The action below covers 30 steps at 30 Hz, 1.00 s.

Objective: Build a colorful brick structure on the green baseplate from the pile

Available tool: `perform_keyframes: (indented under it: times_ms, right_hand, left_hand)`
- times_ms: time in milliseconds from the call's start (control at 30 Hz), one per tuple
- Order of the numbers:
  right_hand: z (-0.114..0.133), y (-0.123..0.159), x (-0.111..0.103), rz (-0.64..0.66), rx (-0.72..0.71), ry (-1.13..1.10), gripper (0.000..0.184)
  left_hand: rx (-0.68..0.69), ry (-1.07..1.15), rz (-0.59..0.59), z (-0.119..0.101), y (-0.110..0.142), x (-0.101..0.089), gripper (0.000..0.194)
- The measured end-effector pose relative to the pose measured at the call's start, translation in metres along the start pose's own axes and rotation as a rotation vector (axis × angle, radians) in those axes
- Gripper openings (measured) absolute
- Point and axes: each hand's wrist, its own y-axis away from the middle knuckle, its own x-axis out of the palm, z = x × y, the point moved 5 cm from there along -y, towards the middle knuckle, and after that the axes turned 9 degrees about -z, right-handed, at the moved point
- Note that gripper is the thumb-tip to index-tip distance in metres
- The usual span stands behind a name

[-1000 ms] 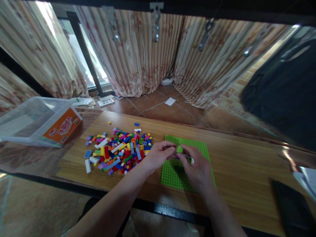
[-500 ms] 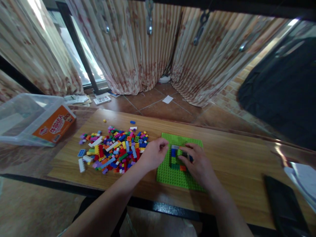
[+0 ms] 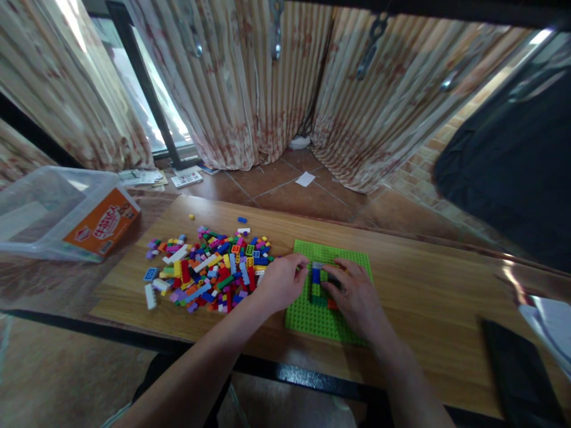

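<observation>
A green studded baseplate (image 3: 298,318) lies on the wooden table, bearing a low structure of toy bricks (image 3: 316,279) in grey, blue, green and orange. My right hand (image 3: 357,297) is over the structure's right side, thumb and index finger closed around a green brick (image 3: 324,277) at its inner edge. Part of the structure is hidden under that hand. Just left of the bricks, above the plate's left edge, my left hand (image 3: 283,282) has its fingers pinched together; whatever may be between them cannot be made out.
Many loose coloured bricks (image 3: 209,270) spread over the table's left side. A clear plastic box (image 3: 57,208) with an orange label stands at the far left. At the right edge lie a dark flat object (image 3: 517,368) and papers (image 3: 551,324). Curtains (image 3: 232,89) hang beyond the table.
The whole view has shifted slightly. My left hand stays pinched beside the structure, and the right thumb and index finger remain at the green brick, pressed a little closer to the structure's left column.
</observation>
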Motion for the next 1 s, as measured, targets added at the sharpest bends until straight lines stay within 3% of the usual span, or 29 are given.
perform_keyframes:
  times_ms: [233,433,733,1000]
  right_hand:
    - [-0.004,-0.001,-0.002,-0.023,0.089,-0.113,0.031]
    - [-0.014,-0.004,-0.008,-0.126,0.237,-0.264,0.031]
    - [-0.02,-0.006,0.003,-0.193,0.365,-0.294,0.032]
    - [-0.018,-0.008,0.007,-0.174,0.431,-0.285,0.031]
  left_hand:
    - [0.011,-0.04,0.004,0.0,0.0,0.001,0.02]
    - [0.079,-0.151,0.007,-0.005,0.004,0.005,0.024]
    - [0.283,-0.304,0.031,-0.021,0.02,0.017,0.032]
    - [0.307,-0.47,0.027,-0.023,0.029,0.026,0.034]
